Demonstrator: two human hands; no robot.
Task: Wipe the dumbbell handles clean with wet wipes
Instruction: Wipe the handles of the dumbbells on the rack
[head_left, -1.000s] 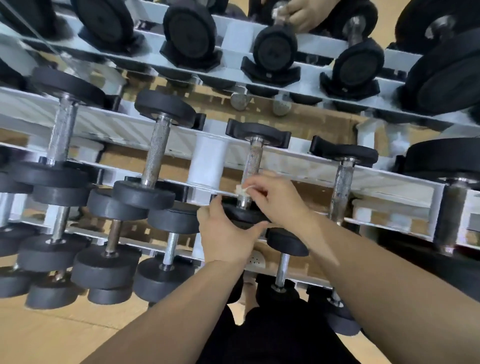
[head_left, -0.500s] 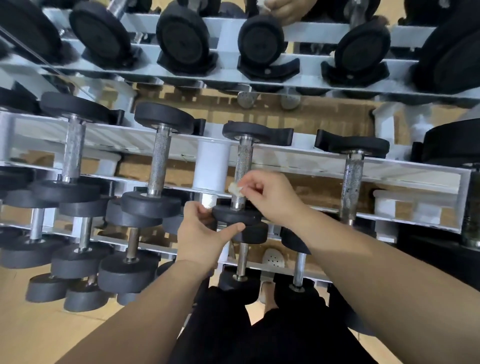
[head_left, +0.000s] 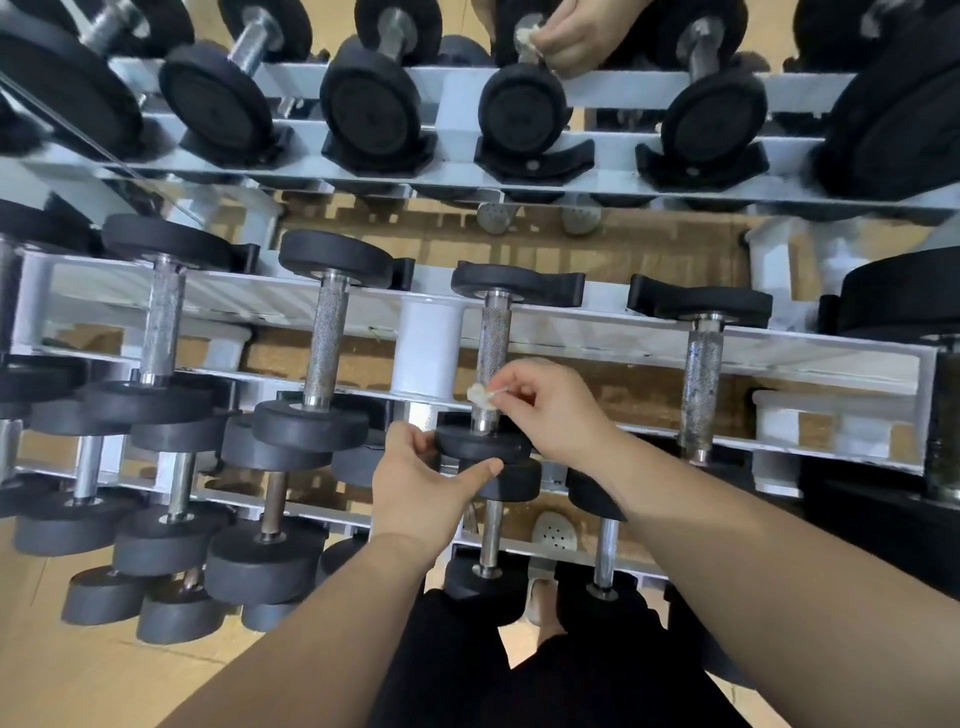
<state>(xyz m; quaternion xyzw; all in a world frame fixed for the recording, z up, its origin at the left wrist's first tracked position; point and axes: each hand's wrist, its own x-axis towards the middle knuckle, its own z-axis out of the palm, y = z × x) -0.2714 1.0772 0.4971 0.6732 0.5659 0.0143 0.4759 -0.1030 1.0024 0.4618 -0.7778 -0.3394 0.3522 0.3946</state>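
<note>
Steel handle (head_left: 492, 358) looks stiff and knurled; we pinch the soft wipe (head_left: 480, 395) with our right hand (head_left: 550, 410), left hand (head_left: 421, 483) gripping the heavy head (head_left: 483, 444).

The only view comes from a wide-angle camera worn on the person's head. It faces forward and tilts steeply down over a white dumbbell rack (head_left: 260, 306). It sits close: both forearms enter from the bottom edge. The left hand (head_left: 415, 483), gripping the near head of a dumbbell (head_left: 493, 332), and the right hand (head_left: 550, 410), pinching a wet wipe (head_left: 480, 394) at its handle, lie near the middle of the frame. The rack's tiers run across from left to right and bow toward the edges. Below the hands the view takes in the person's dark shorts (head_left: 467, 675) and the wooden floor (head_left: 78, 675). Along the top edge it reaches what appears to be a mirror (head_left: 332, 26) behind the rack.
</note>
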